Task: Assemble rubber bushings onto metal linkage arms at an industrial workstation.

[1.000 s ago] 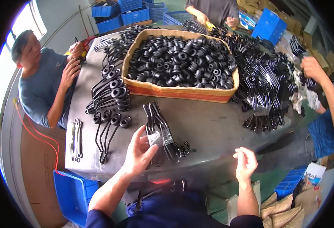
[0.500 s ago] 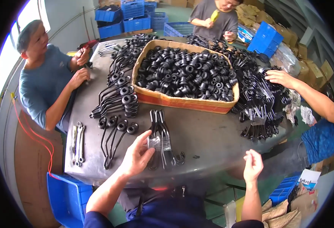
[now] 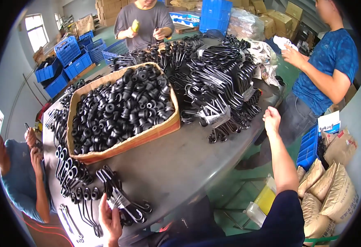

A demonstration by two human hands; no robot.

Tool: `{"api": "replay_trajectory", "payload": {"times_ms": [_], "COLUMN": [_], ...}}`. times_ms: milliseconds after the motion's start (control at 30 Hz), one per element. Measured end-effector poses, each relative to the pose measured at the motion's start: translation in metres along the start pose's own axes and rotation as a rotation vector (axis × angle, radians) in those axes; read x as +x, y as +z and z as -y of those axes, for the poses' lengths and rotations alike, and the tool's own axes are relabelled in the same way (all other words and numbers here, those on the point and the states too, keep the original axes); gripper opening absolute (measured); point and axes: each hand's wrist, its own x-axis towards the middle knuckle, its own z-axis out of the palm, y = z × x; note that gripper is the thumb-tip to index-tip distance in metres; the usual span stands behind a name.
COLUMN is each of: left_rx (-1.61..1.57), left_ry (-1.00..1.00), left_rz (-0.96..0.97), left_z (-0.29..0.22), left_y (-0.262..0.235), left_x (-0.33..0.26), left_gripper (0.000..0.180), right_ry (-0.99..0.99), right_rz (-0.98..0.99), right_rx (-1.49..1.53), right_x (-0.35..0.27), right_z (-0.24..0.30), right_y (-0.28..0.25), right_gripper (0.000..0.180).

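Observation:
On the near left of the table lies a bundle of bent black metal rods [image 3: 111, 181], wrapped round its middle with clear film [image 3: 119, 201]. My left hand [image 3: 110, 220] is at its left side, the forefinger and thumb apart and close against the film. Away to the right, my right hand [image 3: 272, 119] is raised beyond the table edge with its fingers curled together. Whatever it may hold is too small to make out. Left of the bundle lie several black rods with round rubber ends [image 3: 86, 195].
A large carton [image 3: 127, 142] full of black rubber bushings stands on the table [image 3: 176, 160]. Black rods are heaped [image 3: 221, 82] right of it; wrenches [image 3: 71, 224] lie near left. Three co-workers stand around the table. Sacks [image 3: 339, 191] and a blue crate [image 3: 308, 146] are at right.
The view has swung to the right, so the table and carton appear further left. The co-worker at right now stands upright holding a white cloth. My right hand's fingers are more tightly curled.

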Motion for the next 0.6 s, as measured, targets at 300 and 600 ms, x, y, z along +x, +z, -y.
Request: {"api": "replay_trajectory", "payload": {"times_ms": [300, 600], "left_rx": [-0.025, 0.195], "left_ry": [-0.05, -0.044], "left_rz": [0.009, -0.051], "left_z": [0.0, -0.006], "left_y": [-0.006, 0.002], "left_x": [-0.002, -0.029], "left_gripper": [0.062, 0.058], "right_ry": [0.26, 0.3], "right_rz": [-0.011, 0.045], "right_rx": [-0.045, -0.169], "right_x": [0.128, 0.188], "right_z": [-0.024, -0.097], "right_y": [0.026, 0.024], "right_gripper": [0.043, 0.024]}}
